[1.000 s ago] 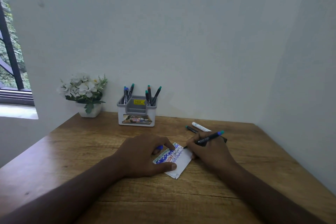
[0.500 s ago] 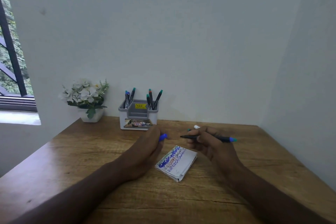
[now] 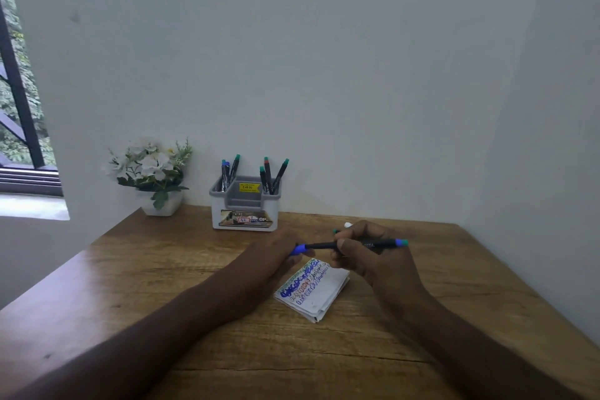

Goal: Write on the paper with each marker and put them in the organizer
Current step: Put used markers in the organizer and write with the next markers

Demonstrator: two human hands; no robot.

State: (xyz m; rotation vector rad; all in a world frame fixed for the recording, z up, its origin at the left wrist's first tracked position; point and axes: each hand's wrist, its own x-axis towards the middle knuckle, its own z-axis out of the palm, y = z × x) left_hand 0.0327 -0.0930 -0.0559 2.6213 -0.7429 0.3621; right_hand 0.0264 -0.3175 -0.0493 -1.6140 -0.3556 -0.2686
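Now the right hand [image 3: 367,256] grips the black marker [image 3: 378,243] level above the paper [image 3: 313,291], while the left hand [image 3: 276,253] pinches its blue cap [image 3: 300,249] at the tip.

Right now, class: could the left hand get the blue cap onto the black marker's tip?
Probably yes: the left hand holds the blue cap at the tip of the black marker, with nothing between.

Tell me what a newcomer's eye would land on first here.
The two hands at table centre: the right hand holds a black marker level while the left hand holds its blue cap at the tip. Just below lies the scribbled paper; behind, by the wall, the organizer stands with markers.
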